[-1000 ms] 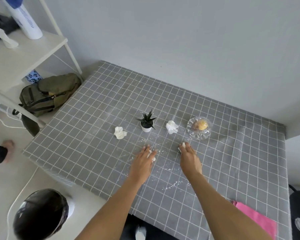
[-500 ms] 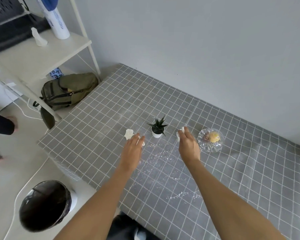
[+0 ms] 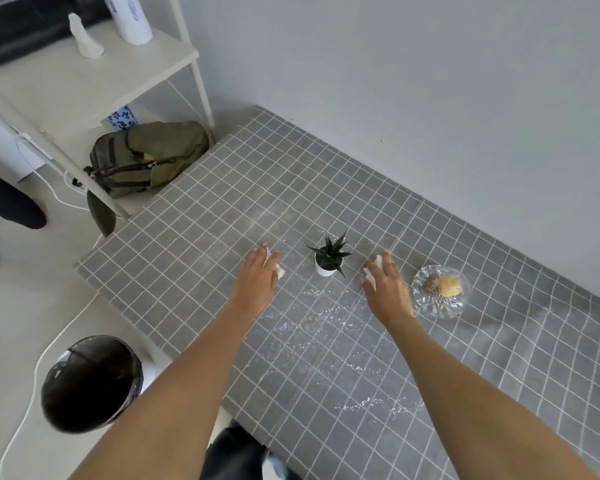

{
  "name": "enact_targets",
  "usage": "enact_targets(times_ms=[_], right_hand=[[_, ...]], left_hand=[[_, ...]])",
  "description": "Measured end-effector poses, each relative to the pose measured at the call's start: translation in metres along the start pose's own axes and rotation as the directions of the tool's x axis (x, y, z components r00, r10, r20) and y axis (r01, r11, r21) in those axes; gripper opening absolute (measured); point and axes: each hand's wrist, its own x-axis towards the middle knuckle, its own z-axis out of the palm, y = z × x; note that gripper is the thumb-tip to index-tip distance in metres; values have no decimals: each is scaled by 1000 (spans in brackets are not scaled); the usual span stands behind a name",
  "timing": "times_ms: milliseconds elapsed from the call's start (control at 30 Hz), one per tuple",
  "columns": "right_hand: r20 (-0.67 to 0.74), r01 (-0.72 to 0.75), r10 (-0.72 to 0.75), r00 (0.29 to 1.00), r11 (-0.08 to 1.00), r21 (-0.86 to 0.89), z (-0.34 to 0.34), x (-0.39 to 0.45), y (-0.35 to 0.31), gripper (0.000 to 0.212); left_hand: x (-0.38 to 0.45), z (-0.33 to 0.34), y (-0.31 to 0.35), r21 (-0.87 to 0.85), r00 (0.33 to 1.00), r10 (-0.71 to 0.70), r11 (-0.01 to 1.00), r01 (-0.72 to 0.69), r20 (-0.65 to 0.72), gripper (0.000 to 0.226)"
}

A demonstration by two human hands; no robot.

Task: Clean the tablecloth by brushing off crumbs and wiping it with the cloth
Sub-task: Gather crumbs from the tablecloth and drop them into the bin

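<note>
Grey wall behind; table against it under a grey checked tablecloth (image 3: 222, 216).
Item 1: left hand (image 3: 258, 277), palm down, fingers extended over a crumpled white tissue (image 3: 280, 270) that peeks out at its fingertips; whether it grips the tissue cannot be told.
Item 2: right hand (image 3: 388, 289), palm down over a second white tissue (image 3: 370, 276), visible at the thumb side; grip likewise unclear.
Item 3: white crumbs (image 3: 323, 315), scattered on the cloth between and nearer than both hands.
Item 4: small potted succulent (image 3: 329, 258), upright between the hands.
Item 5: glass bowl (image 3: 440, 292), just beside the right hand.
Item 6: black-lined bin (image 3: 90, 382) on the floor, left of the table.
</note>
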Motion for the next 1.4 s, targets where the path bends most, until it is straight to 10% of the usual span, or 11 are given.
enact_targets(times_ms=[1400], right_hand=[[-123,303,-301,946,953,-2,46,-98,-82,37]], left_hand=[[-117,-2,-4,-149,986,-162,977,155,-35,64]])
